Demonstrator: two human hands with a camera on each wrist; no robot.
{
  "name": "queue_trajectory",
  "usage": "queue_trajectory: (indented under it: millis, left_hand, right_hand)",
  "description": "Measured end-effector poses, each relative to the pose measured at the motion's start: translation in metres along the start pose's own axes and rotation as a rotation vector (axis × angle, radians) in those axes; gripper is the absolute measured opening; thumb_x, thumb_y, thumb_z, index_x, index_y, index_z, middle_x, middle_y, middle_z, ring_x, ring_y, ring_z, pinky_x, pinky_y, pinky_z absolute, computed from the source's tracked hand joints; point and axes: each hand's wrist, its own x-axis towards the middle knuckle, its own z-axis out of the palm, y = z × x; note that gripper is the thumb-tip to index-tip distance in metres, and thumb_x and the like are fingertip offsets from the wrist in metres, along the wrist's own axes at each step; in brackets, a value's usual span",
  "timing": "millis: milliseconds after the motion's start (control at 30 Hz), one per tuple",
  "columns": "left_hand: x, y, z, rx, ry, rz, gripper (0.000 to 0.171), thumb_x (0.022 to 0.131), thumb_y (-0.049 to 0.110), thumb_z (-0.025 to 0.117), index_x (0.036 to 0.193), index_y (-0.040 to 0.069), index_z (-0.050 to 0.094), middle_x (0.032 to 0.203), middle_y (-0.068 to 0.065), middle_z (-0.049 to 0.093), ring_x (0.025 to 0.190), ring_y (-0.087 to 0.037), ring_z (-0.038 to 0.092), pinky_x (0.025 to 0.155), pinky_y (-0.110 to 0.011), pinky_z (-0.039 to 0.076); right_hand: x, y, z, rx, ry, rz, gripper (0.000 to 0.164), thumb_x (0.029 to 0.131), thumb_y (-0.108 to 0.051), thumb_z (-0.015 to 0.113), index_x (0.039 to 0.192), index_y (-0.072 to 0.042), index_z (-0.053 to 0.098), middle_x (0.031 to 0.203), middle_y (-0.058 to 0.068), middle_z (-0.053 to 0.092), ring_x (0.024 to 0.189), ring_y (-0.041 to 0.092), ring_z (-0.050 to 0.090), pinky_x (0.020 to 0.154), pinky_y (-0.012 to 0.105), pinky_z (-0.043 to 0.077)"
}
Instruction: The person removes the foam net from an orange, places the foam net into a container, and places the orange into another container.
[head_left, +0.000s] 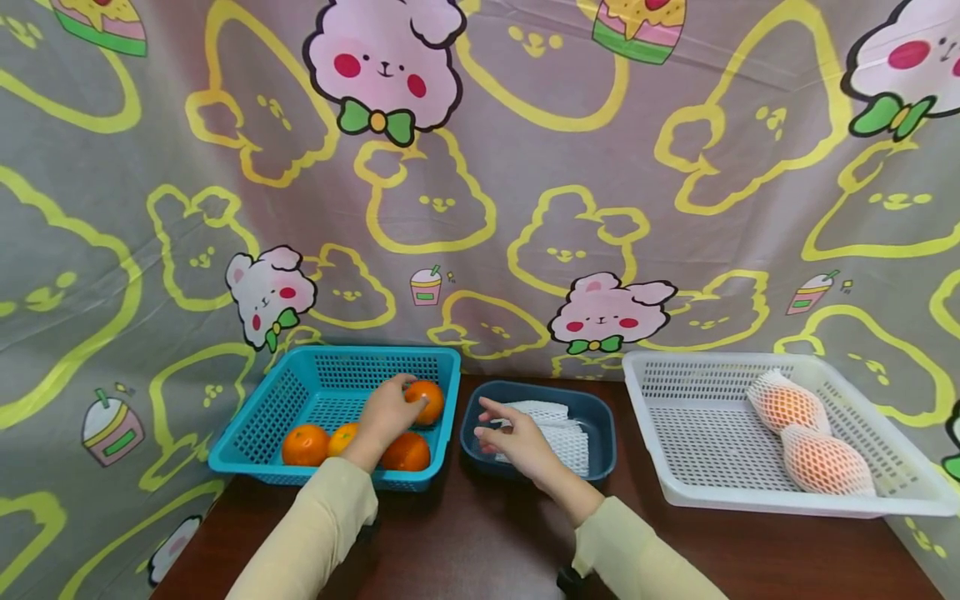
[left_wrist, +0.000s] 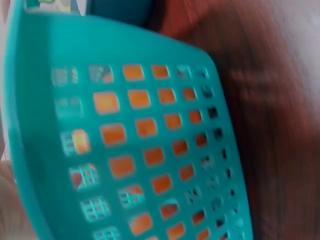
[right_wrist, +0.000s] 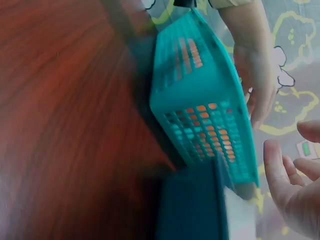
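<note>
My left hand [head_left: 390,412] reaches into the teal basket [head_left: 251,425]. Its thumb and fingers pinch an orange [head_left: 429,402] at the basket's right side. Three other oranges lie along the near side, one of them [head_left: 306,446] at the left and another [head_left: 407,452] at the right. Over the dark blue bin [head_left: 602,433] hovers my right hand [head_left: 525,442], holding nothing, its fingers spread loosely. White foam net sleeves [head_left: 562,437] lie in that bin. The left wrist view shows mostly the basket's holed wall [left_wrist: 115,145], with orange showing through the holes.
On the right stands a white basket [head_left: 697,492] with two orange fruits in foam nets [head_left: 825,461]. All three containers stand on a dark brown table [head_left: 472,542]. A patterned cloth [head_left: 495,167] hangs right behind them.
</note>
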Motion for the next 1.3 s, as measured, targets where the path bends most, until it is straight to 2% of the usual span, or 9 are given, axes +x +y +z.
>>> queue_trajectory:
  millis: [100, 333, 467, 700, 900, 1033, 1300]
  left_hand:
    - [-0.001, 0.009, 0.004, -0.011, 0.009, 0.02, 0.046, 0.087, 0.03, 0.065, 0.126, 0.009, 0.053, 0.118, -0.014, 0.058, 0.086, -0.025, 0.055, 0.074, -0.041, 0.05]
    - [-0.008, 0.035, 0.011, -0.015, 0.032, 0.069, 0.046, 0.085, 0.034, 0.067, 0.124, 0.013, 0.056, 0.118, -0.01, 0.058, 0.099, -0.026, 0.055, 0.081, -0.044, 0.048]
    - [-0.012, 0.049, 0.015, -0.04, 0.017, 0.112, 0.047, 0.085, 0.037, 0.067, 0.124, 0.014, 0.057, 0.114, -0.009, 0.059, 0.093, -0.022, 0.055, 0.076, -0.039, 0.049]
    - [-0.021, 0.071, 0.026, -0.129, -0.025, 0.196, 0.041, 0.086, 0.034, 0.066, 0.12, 0.014, 0.058, 0.104, -0.006, 0.06, 0.083, -0.018, 0.054, 0.068, -0.031, 0.048]
    - [-0.03, 0.09, 0.038, -0.206, -0.047, 0.28, 0.032, 0.086, 0.031, 0.066, 0.114, 0.015, 0.061, 0.092, -0.003, 0.061, 0.071, -0.014, 0.053, 0.062, -0.028, 0.047]
    - [-0.033, 0.102, 0.05, -0.246, -0.064, 0.293, 0.031, 0.086, 0.033, 0.066, 0.112, 0.016, 0.063, 0.087, 0.003, 0.061, 0.068, -0.012, 0.054, 0.06, -0.026, 0.047]
    - [-0.035, 0.123, 0.076, -0.346, -0.147, 0.279, 0.029, 0.086, 0.034, 0.066, 0.112, 0.02, 0.062, 0.087, 0.006, 0.06, 0.072, -0.01, 0.056, 0.059, -0.025, 0.047]
  right_hand:
    - [0.0, 0.005, -0.012, -0.068, 0.021, -0.035, 0.051, 0.091, -0.014, 0.061, 0.138, -0.004, 0.043, 0.119, 0.024, 0.05, 0.094, 0.04, 0.059, 0.078, 0.037, 0.051]
    - [-0.011, 0.001, -0.037, -0.294, 0.109, -0.113, 0.048, 0.089, -0.025, 0.063, 0.135, -0.016, 0.05, 0.116, 0.011, 0.057, 0.088, 0.028, 0.063, 0.075, 0.035, 0.052]
    - [-0.022, -0.005, -0.054, -0.394, 0.168, -0.172, 0.046, 0.088, -0.028, 0.065, 0.132, -0.021, 0.053, 0.113, 0.003, 0.059, 0.091, 0.021, 0.062, 0.073, 0.033, 0.051]
    - [-0.039, -0.011, -0.084, -0.482, 0.216, -0.267, 0.04, 0.088, -0.029, 0.065, 0.127, -0.024, 0.057, 0.114, 0.0, 0.058, 0.093, 0.014, 0.059, 0.08, 0.033, 0.049]
    - [-0.057, -0.01, -0.106, -0.598, 0.26, -0.332, 0.036, 0.088, -0.024, 0.065, 0.124, -0.019, 0.059, 0.112, 0.0, 0.059, 0.09, 0.012, 0.059, 0.073, 0.027, 0.051]
    - [-0.07, -0.007, -0.119, -0.672, 0.316, -0.396, 0.034, 0.086, -0.013, 0.067, 0.119, -0.014, 0.061, 0.108, -0.002, 0.06, 0.085, 0.011, 0.059, 0.068, 0.025, 0.052]
    - [-0.097, 0.0, -0.15, -0.807, 0.425, -0.452, 0.035, 0.08, -0.002, 0.07, 0.115, -0.006, 0.064, 0.103, 0.003, 0.061, 0.081, 0.009, 0.056, 0.069, 0.025, 0.052]
